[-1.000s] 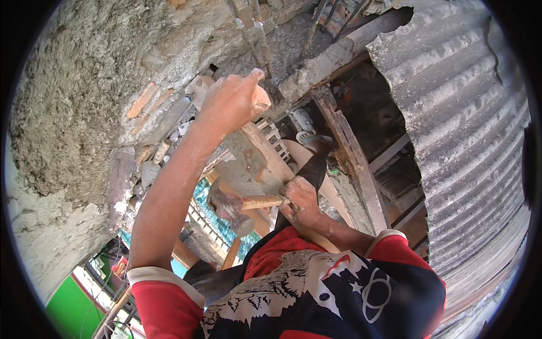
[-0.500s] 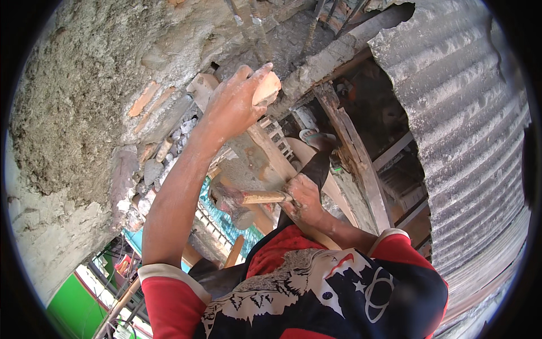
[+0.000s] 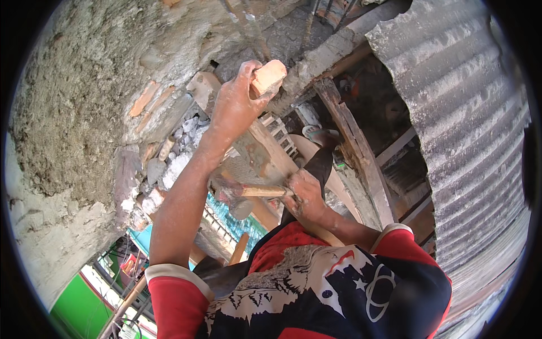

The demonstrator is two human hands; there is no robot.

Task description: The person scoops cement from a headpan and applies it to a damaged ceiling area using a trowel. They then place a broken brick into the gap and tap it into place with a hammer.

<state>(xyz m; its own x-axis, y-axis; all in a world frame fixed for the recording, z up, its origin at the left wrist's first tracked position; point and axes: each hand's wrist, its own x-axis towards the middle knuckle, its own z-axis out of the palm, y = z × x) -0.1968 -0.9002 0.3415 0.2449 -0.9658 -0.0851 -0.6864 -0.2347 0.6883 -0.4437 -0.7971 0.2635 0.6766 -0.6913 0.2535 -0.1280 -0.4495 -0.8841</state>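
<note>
My left hand (image 3: 238, 104) is raised in front of the rough wall, fingers wrapped round a broken piece of orange brick (image 3: 270, 77). The brick's pale, dusty face points up and away from the palm. Lower and to the right, my right hand (image 3: 306, 195) grips a hammer by its wooden handle (image 3: 262, 191). The heavy, dust-covered hammer head (image 3: 230, 198) points left, near my left forearm. Both hands are coated with dust. A wooden beam (image 3: 275, 150) runs behind and between the two hands.
Rough cement wall (image 3: 73, 113) fills the left, with loose rubble (image 3: 175, 155) at its lower edge. Steel bars (image 3: 251, 28) stick up at the top. Corrugated metal sheet (image 3: 451, 130) covers the right, next to a dark gap crossed by a splintered timber (image 3: 355, 144).
My left hand has shifted slightly right and turned, so more of the brick's face shows. My right hand and the hammer stay nearly where they were.
</note>
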